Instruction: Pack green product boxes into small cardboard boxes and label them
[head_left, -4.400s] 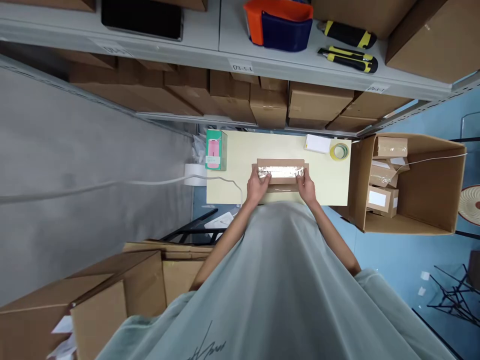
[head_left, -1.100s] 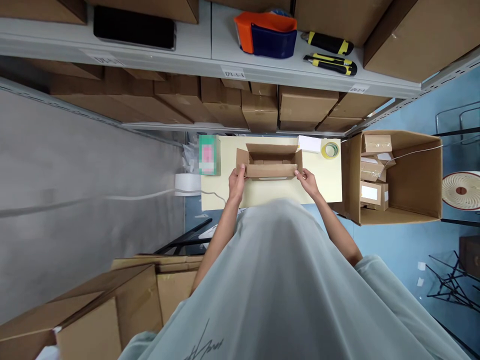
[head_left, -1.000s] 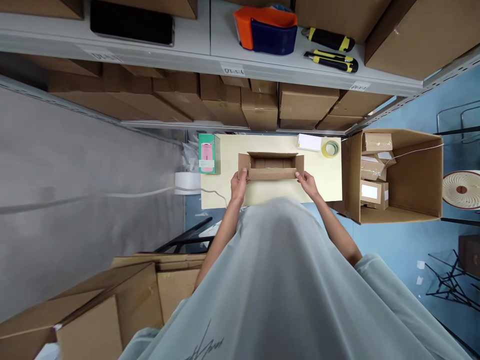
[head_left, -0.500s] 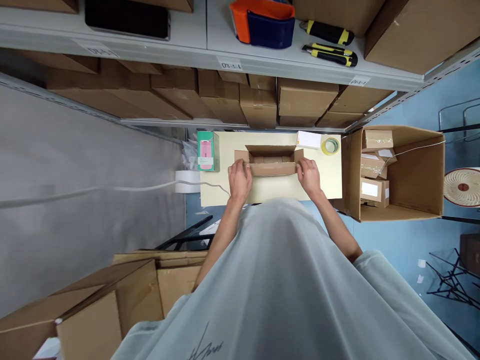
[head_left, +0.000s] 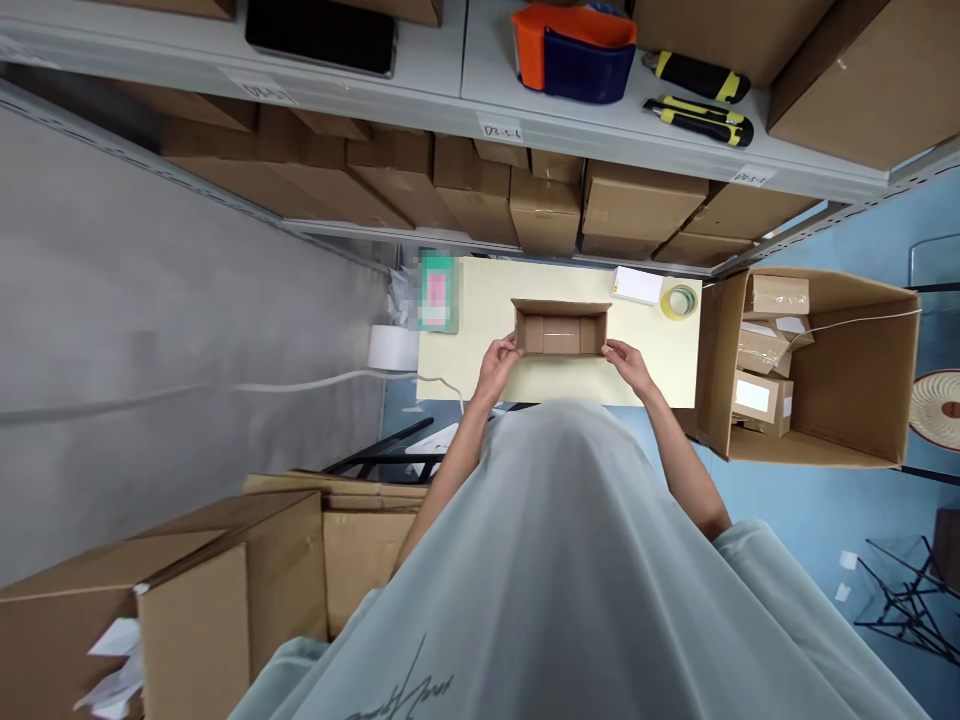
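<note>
Our left hand [head_left: 498,368] and right hand [head_left: 628,366] pinch box [head_left: 562,338] at near corners, likely steadying it | tape [head_left: 667,304] off right, apparently leaving us room

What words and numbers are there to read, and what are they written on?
"D3-5-6": middle shelf label, last digit unclear.
Other shelf labels: letters and numbers, too blurred to be sure.
Shirt: dark squiggly writing, unreadable.
Green box: blurred out.
White box and parcel label: too small to read.
</note>
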